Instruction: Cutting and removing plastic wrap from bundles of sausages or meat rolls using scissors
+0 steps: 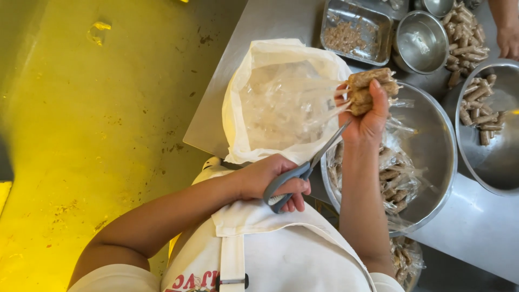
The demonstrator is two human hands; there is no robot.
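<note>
— Left hand, please.

— The left hand is closed around the grey handles of a pair of scissors, fingers curled through the loops. The blades point up and away from the person's body, towards the other hand. From here I cannot tell whether the blades are parted or shut.

— And the right?

— The right hand is raised over the large steel bowl, fingers and thumb clamped on a small plastic packet of brown rolls. The clear wrapping trails off the packet to the left, just beside the scissor tips.

— What lies about them?

— More wrapped rolls sit in that large bowl. To the left of the raised packet stands a white bag lined with clear plastic, open at the top. A second steel bowl at the right holds loose rolls, a small empty bowl stands behind, and a rectangular metal tray holds crumbs. All rest on a steel table. Another person's hand shows at the top right corner, well apart from the work.
</note>
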